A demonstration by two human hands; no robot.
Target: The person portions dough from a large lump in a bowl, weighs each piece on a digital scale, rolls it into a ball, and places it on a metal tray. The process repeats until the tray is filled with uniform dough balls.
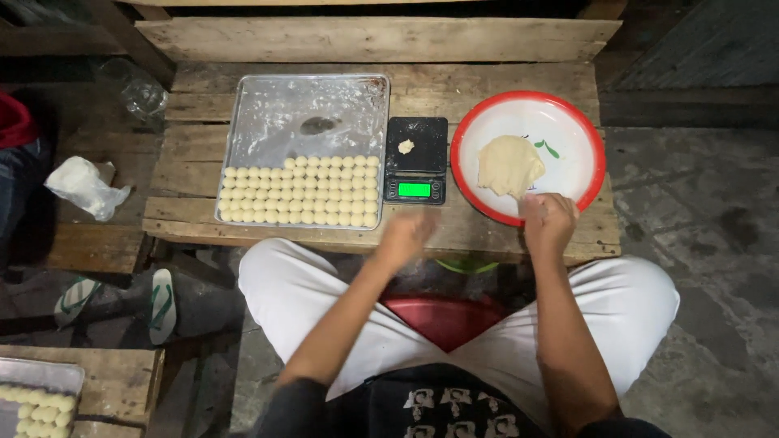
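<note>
A flattened lump of pale dough (510, 165) is seen lying on a white plate with a red rim (578, 128), at the right end of the wooden table (503, 81). Its lower edge is pinched by the right hand (548, 221), whose grip is closed on the dough. The left hand (403, 238) is held above the table's front edge, below the scale; it is blurred, so the state of its grip cannot be told. Just left of the plate, a small black digital scale (416, 161) with a lit green display is placed, and a tiny piece of dough (406, 146) rests on its platform. Further left, a metal tray (307, 105) is set, its near half filled with rows of small dough balls (300, 191).
</note>
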